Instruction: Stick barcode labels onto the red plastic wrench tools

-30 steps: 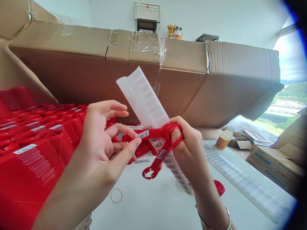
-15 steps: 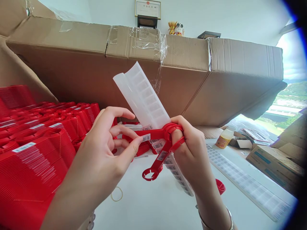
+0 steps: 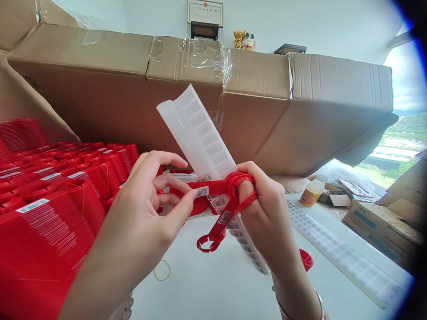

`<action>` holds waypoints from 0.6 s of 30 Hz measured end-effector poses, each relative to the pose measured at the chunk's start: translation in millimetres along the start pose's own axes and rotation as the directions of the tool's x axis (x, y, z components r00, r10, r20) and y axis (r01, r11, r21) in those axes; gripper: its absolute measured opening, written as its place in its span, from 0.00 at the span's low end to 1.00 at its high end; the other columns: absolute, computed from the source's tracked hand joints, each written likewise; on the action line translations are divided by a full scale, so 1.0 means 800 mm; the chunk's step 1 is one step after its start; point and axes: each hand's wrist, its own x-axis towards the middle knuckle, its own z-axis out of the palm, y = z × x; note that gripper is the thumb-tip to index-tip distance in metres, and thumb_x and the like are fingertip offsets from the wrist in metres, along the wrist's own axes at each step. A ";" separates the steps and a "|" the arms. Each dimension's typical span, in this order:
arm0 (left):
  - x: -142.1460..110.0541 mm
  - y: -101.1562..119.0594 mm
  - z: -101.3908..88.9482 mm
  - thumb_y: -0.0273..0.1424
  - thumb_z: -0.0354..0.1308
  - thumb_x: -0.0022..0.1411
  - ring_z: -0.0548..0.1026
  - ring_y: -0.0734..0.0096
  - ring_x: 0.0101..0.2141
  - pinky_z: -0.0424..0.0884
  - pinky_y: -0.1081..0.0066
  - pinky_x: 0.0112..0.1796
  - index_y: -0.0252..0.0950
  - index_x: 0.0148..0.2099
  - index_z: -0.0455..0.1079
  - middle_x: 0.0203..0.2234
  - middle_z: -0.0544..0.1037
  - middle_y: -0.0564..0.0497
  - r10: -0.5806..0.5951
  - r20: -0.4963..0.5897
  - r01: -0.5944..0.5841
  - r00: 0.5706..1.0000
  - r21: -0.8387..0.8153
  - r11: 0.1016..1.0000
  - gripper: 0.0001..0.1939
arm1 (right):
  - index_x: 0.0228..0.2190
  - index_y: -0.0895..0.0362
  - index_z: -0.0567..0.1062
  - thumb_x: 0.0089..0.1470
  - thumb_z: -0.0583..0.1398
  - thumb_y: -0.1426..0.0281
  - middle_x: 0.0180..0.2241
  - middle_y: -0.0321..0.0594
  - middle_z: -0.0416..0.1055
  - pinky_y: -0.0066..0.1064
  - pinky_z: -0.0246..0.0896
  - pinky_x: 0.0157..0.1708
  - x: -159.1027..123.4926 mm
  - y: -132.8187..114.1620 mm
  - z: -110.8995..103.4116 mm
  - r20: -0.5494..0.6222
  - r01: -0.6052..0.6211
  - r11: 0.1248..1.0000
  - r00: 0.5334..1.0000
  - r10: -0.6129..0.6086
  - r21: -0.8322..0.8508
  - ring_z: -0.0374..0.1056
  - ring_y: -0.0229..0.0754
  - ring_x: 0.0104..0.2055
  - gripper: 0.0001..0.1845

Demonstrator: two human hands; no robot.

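Observation:
My right hand (image 3: pixel 267 213) is closed around the ring ends of several red plastic handles (image 3: pixel 216 209) and a long white sticker backing strip (image 3: pixel 200 133) that stands up behind them. One handle sticks out to the left and carries a small barcode label (image 3: pixel 202 191). My left hand (image 3: pixel 147 209) presses its thumb against that handle just left of the label, with the fingers curled above it. Another labelled handle hangs down with its open ring end (image 3: pixel 207 243) over the white table (image 3: pixel 216 284).
Rows of stacked red plastic parts (image 3: pixel 43 213) with barcode labels fill the left. A big cardboard box (image 3: pixel 200 98) walls the back. A sheet of barcode labels (image 3: pixel 343 258), a small bottle (image 3: pixel 312 192) and small boxes (image 3: pixel 383 226) lie right. A rubber band (image 3: pixel 162 270) lies on the table.
My left hand has slid slightly right along the handle, thumb now beside the barcode label. The view has dipped a little. My right hand keeps its grip.

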 end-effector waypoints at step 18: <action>-0.001 0.002 0.005 0.36 0.70 0.56 0.77 0.64 0.19 0.61 0.74 0.12 0.49 0.44 0.71 0.27 0.77 0.55 0.001 -0.065 -0.001 0.998 -0.005 1.000 0.14 | 0.30 0.52 0.67 0.65 0.50 0.76 0.23 0.29 0.66 0.27 0.56 0.22 -0.001 -0.003 -0.001 0.014 0.002 1.000 1.000 -0.002 0.001 0.59 0.35 0.24 0.13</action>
